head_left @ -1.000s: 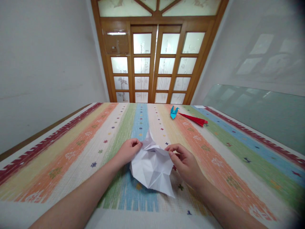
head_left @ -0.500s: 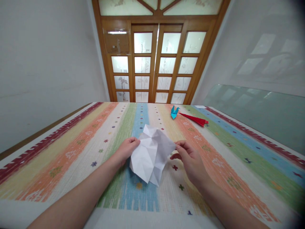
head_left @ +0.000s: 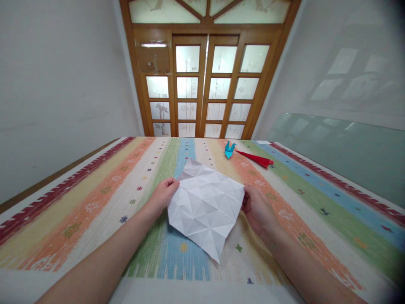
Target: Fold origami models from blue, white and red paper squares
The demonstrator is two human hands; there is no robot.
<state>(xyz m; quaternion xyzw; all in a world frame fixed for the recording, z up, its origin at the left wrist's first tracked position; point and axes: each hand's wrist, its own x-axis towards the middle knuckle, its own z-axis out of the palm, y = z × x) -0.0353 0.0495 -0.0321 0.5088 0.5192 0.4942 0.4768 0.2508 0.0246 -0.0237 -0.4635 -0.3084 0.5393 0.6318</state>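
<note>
two hands stretch a creased white sheet open above a striped cloth

the left hand [head_left: 163, 195] pinches the left edge of the paper [head_left: 205, 204] and the right hand [head_left: 257, 211] pinches its right corner, thumbs on top and fingers mostly hidden beneath, so the sheet hangs taut between them and just clear of the cloth [head_left: 104, 211], one corner pointing down toward the person. holding it by opposite edges appears to pull the sheet flat, which lays its grid of diagonal and straight creases open to view. well beyond the hands, toward the far edge of the cloth and a little to the right, a blue crane [head_left: 229, 149] and a red fold [head_left: 255, 158] lie just beside each other, set out of the way of the working space.
</note>
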